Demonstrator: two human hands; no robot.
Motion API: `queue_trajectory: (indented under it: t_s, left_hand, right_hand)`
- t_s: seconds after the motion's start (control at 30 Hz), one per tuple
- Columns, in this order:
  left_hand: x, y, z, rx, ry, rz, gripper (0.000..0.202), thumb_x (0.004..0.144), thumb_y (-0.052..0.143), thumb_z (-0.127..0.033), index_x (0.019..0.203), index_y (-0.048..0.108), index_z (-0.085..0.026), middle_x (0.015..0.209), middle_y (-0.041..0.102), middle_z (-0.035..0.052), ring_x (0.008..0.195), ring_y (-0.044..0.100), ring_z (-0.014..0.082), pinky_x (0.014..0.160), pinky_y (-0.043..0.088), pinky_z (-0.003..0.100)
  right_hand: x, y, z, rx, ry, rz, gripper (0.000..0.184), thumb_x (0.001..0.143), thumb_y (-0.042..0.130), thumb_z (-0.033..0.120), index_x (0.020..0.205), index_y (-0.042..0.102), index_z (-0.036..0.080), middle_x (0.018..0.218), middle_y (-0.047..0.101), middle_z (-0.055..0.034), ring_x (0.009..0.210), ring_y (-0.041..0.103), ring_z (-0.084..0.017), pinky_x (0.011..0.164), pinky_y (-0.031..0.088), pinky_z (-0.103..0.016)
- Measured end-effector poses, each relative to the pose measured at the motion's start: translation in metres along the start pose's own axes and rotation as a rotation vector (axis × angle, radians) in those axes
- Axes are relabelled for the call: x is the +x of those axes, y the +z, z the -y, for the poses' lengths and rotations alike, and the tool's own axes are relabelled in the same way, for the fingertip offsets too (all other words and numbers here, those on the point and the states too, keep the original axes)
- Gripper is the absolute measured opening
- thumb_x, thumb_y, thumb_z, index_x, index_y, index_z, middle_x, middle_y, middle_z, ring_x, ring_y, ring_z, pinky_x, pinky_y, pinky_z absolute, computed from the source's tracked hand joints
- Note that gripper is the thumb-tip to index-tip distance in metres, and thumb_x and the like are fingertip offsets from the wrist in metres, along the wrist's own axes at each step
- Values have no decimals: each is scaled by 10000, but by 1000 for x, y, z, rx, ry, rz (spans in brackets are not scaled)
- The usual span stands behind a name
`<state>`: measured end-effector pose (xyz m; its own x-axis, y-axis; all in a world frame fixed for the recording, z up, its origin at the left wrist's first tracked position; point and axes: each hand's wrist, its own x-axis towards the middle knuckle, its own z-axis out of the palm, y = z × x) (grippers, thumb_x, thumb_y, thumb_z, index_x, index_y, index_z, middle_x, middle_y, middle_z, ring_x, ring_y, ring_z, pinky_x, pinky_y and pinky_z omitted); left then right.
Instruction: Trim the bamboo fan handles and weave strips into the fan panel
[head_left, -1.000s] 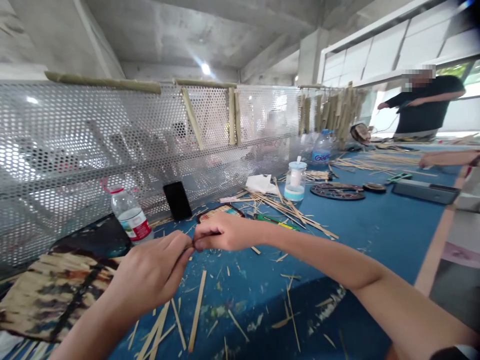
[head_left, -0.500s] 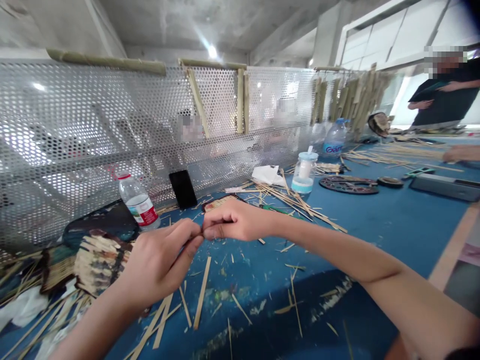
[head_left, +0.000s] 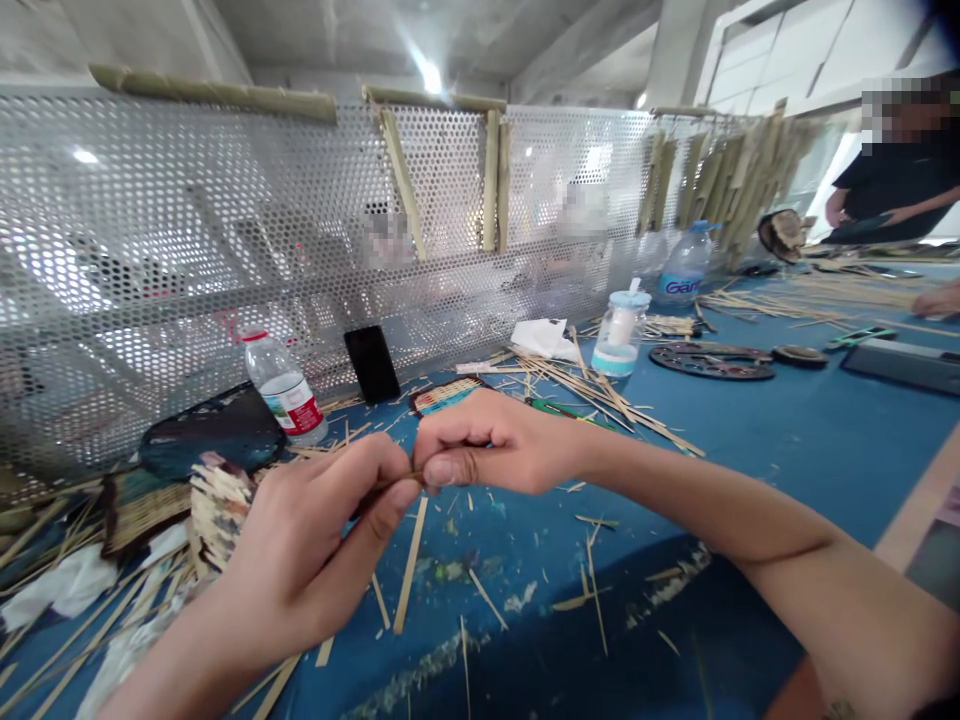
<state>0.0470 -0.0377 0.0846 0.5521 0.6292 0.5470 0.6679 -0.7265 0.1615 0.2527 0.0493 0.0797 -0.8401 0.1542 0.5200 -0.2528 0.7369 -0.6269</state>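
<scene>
My left hand and my right hand meet fingertip to fingertip above the table. Both are closed in a pinch on a thin brown strip, mostly hidden by the fingers. Just behind my left hand shows a pale woven piece with dark patches, partly covered by the hand; I cannot tell whether the hand touches it. A small dark-rimmed woven panel with blue and cream lies just beyond my right hand. Loose flat bamboo strips are scattered on the blue table beneath.
A red-capped bottle and a black phone stand against the perforated metal screen. Farther right are a lidded jar, a bamboo strip pile, a dark palette and a large bottle. A person stands at far right.
The view has shifted slightly, and my hands appear a little nearer. A bit of the brown strip now shows between the fingertips. The pale woven piece looks narrower and turned.
</scene>
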Motion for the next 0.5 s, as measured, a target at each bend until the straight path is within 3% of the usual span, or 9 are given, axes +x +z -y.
queue_trajectory:
  t_s: [0.27, 0.5]
  left_hand:
    - [-2, -1, -3, -65, -45, 31, 113, 963, 453, -211, 854, 485, -210, 604, 480, -69, 491, 435, 67, 469, 333, 203]
    - [-6, -10, -21, -41, 21, 12, 101, 945, 457, -219, 874, 530, -217, 739, 607, -3, 607, 570, 122, 506, 429, 226]
  right_hand:
    - [0, 4, 4, 31, -29, -16, 192, 963, 490, 279, 855, 562, 137, 781, 558, 5, 721, 507, -83, 663, 403, -211]
    - [-1, 8, 18, 63, -82, 48, 144, 955, 490, 257, 840, 506, 171, 818, 548, 0, 785, 522, -82, 669, 400, -194]
